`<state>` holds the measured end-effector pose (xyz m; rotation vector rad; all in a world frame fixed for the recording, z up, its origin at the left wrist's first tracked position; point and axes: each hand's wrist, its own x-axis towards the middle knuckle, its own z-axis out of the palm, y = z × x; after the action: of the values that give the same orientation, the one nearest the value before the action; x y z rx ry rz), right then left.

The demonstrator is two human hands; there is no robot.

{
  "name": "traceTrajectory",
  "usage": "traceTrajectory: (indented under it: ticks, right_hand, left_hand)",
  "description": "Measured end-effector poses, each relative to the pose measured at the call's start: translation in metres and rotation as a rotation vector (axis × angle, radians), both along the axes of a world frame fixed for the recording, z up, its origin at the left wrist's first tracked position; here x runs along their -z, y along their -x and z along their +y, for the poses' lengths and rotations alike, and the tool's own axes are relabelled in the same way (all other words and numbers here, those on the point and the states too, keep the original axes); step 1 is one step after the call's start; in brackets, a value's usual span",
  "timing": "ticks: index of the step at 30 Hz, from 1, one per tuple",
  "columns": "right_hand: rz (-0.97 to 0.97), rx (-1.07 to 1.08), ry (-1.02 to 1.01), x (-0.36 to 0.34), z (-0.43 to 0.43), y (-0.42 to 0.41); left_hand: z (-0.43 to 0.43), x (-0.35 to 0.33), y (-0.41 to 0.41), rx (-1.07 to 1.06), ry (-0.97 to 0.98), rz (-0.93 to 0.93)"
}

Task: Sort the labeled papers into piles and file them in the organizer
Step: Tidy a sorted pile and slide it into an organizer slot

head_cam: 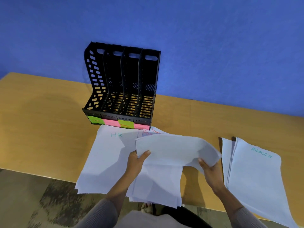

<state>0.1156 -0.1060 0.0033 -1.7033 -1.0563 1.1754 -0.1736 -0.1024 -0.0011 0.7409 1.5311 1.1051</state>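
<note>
white sheet (174,148): thin, limp, bowed; you pinch it with your left hand (136,162) at one end, right hand (209,168) at the other, above the middle pile (158,183).
piles: HR pile (107,158) on the left, ADMIN pile (253,175) on the right, FINANCE sheets (155,131) near the organizer; sorting looks nearly done.
organizer (121,83): black perforated plastic, four slots, all empty; filing not started.
labels (118,123): green and pink notes on its front.
counter (41,120): smooth tan wood.

Blue wall (213,46) behind wooden table (41,120); mottled, perhaps carpeted floor (49,203).
</note>
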Motion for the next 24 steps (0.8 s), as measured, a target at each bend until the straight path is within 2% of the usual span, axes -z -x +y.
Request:
traceTrajectory:
  ticks: [5,10,13,18,21,24]
  right_hand:
    - [0.074,-0.118,-0.002,-0.032,0.017,-0.013]
    - [0.29,-0.126,0.081,-0.049,0.029,-0.035]
    - [0.428,-0.087,0.105,-0.052,0.03,-0.032]
    - [0.561,-0.054,0.117,-0.051,0.028,0.002]
    - [0.607,-0.048,0.171,-0.051,0.025,0.025]
    - [0.662,-0.09,0.262,-0.046,0.019,0.048]
  left_hand:
    - [0.013,-0.02,0.008,0.038,-0.043,-0.028]
    - [0.016,-0.037,0.017,-0.067,-0.041,0.012]
    - [0.009,-0.044,0.01,-0.138,-0.039,-0.076]
    - [-0.005,-0.053,-0.011,-0.384,0.036,-0.333]
    - [-0.01,-0.056,-0.018,-0.378,0.133,-0.436]
    - [-0.011,-0.06,-0.021,-0.378,0.157,-0.428]
